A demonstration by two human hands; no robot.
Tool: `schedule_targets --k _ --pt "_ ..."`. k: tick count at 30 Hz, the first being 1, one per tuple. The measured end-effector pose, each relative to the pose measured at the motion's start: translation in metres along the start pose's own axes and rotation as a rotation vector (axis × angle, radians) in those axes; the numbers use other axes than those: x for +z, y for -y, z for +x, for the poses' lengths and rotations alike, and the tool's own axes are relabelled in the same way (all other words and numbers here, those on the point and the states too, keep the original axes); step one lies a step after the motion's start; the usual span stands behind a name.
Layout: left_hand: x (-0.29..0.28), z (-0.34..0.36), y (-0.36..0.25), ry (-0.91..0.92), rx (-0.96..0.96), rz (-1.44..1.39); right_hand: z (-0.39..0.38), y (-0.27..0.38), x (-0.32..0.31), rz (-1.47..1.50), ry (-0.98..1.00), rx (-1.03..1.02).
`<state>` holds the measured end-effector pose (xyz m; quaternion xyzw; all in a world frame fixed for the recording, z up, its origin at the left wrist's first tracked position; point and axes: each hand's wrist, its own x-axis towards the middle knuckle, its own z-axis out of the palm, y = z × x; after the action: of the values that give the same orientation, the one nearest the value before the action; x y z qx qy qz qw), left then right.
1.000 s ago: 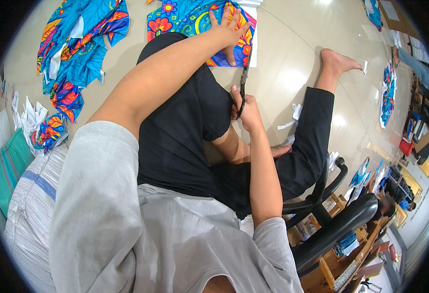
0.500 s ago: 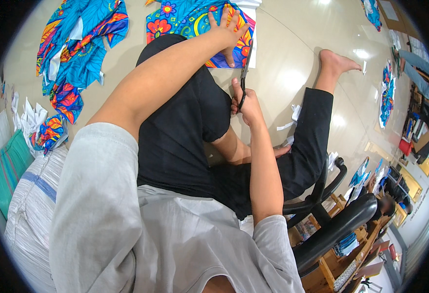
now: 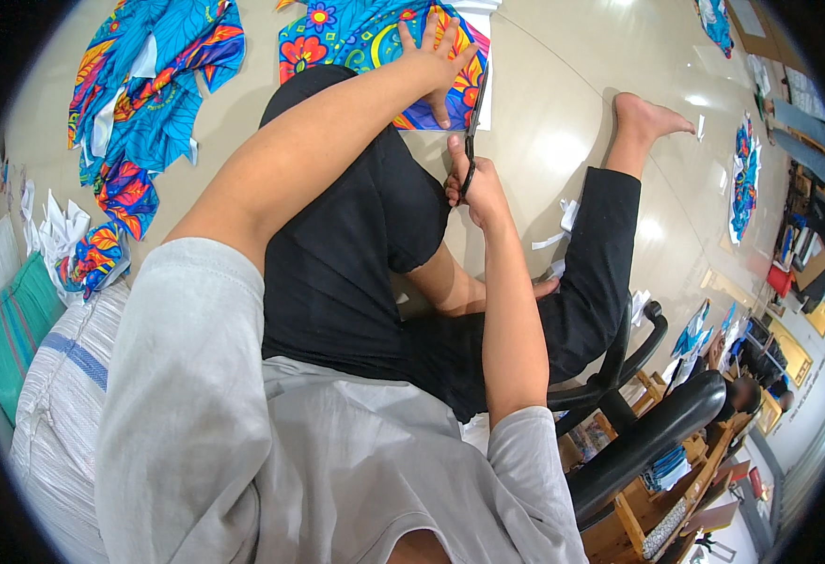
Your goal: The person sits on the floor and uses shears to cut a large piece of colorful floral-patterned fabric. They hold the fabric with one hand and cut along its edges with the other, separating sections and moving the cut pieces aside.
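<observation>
Spread fingers of my left hand (image 3: 437, 71) press flat on a brightly patterned cloth (image 3: 365, 42), blue with red, orange and yellow flowers, lying on the floor. My right hand (image 3: 480, 195) grips a pair of dark-handled scissors (image 3: 471, 148), thumb up along the handle. The blades point away from me along the cloth's right edge, where a strip of white material (image 3: 487, 89) shows. How far the blades are apart I cannot tell.
Patterned cloth pieces (image 3: 149, 103) lie at the left, beside a white woven sack (image 3: 64, 376) and a green one (image 3: 17, 320). My bent knee is close to the cloth. White scraps (image 3: 567, 216) lie near my leg. A black chair (image 3: 657, 442) stands at the right.
My right hand and the scissors have moved slightly forward along the cloth's right edge. My left hand stays pressed in nearly the same place.
</observation>
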<state>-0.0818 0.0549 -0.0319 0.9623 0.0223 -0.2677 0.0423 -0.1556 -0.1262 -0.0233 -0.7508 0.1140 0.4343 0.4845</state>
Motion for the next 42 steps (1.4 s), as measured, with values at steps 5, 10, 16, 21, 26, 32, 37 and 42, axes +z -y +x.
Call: schedule_targets --k 5,10,16,21,26,32,37,42 --pt "0.000 0.000 0.000 0.001 0.004 0.002 0.001 -0.001 -0.001 0.034 0.020 -0.006" --pt "0.000 0.000 0.000 0.005 0.003 0.003 0.009 0.007 -0.006 0.087 0.047 0.039" --pt "-0.001 0.000 0.000 0.011 0.010 -0.004 0.016 0.012 -0.005 0.080 0.038 0.036" --pt "-0.001 0.000 0.000 0.014 0.007 -0.007 0.013 0.014 -0.005 0.072 0.053 0.012" --pt "-0.001 0.000 0.001 0.012 0.018 -0.009 0.016 0.022 -0.012 0.120 0.068 0.058" --pt "0.000 0.001 0.002 -0.003 0.020 -0.013 0.021 0.029 -0.011 0.118 0.065 0.060" --pt "0.000 0.002 0.001 0.013 0.016 -0.030 0.023 0.028 -0.011 0.145 0.082 0.051" --pt "0.001 0.002 0.001 0.004 0.016 -0.021 0.024 0.028 -0.010 0.106 0.067 0.025"
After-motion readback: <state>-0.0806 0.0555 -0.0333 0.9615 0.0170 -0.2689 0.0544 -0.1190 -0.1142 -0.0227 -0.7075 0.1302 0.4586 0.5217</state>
